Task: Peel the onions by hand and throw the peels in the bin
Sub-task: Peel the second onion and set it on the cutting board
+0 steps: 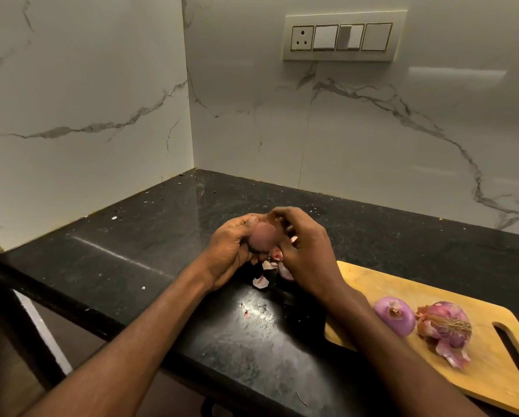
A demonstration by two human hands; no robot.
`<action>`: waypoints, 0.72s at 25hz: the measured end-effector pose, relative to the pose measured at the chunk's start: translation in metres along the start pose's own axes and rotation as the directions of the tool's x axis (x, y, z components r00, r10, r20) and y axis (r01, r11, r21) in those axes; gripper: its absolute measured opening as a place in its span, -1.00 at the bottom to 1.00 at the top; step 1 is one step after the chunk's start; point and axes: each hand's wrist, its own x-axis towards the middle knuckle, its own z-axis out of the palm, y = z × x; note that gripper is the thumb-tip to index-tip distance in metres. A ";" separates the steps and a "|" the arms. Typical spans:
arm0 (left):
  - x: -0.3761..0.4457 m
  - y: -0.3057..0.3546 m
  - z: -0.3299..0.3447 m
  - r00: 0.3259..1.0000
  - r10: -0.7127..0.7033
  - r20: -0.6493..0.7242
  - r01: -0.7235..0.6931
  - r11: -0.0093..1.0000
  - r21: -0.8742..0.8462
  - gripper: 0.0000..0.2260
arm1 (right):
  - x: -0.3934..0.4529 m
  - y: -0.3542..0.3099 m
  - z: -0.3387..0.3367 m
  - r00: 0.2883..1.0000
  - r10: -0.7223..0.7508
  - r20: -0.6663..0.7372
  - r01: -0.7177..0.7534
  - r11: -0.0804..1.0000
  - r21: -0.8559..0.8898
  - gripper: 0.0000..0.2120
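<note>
Left hand (232,254): held above the black speckled stone worktop (168,233), fingers curled round a small round reddish-purple onion (264,237), cupping it from the left with the thumb lying over its top.
Right hand (304,251): close against the right side of the same onion, fingers (277,213) bent and drawn together at its top edge, pinching a thin strip of skin; how much skin they grip cannot be told.
Held onion: between the two hands, above the worktop, near the middle of the view; the side that shows is smooth and dull pink, slightly blurred.
Loose peels (267,272): pale pink papery scraps on the worktop right under the hands, some partly hidden by the right hand; one tiny scrap lies nearer the viewer.
Wooden chopping board (396,284): light yellow-brown, with a slot handle, on the worktop to the right of the hands.
Peeled onion (395,316): smooth, glossy purple, on the board beside the right forearm.
Unpeeled onion (446,329): just right of the peeled one, dry roots facing up, torn pink skin hanging loose around it.
Wall: white marble-look tiles with grey veins, bearing a cream switch plate (344,36).
</note>
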 end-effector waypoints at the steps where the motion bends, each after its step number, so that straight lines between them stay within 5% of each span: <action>1: 0.000 0.000 0.001 1.000 -0.002 0.000 0.002 1.000 0.014 -0.65 | 0.000 0.000 0.000 1.000 -0.002 0.002 0.002 1.000 -0.012 -0.75; 13: -0.004 0.003 0.005 1.000 0.024 0.006 -0.025 0.991 0.132 -0.66 | 0.000 -0.008 0.004 0.997 0.021 0.081 -0.004 0.979 -0.204 -0.90; 18: -0.005 0.004 0.005 1.000 0.027 -0.006 -0.027 0.997 0.076 -0.64 | 0.000 -0.004 0.006 0.999 0.022 0.032 -0.018 0.992 -0.124 -0.89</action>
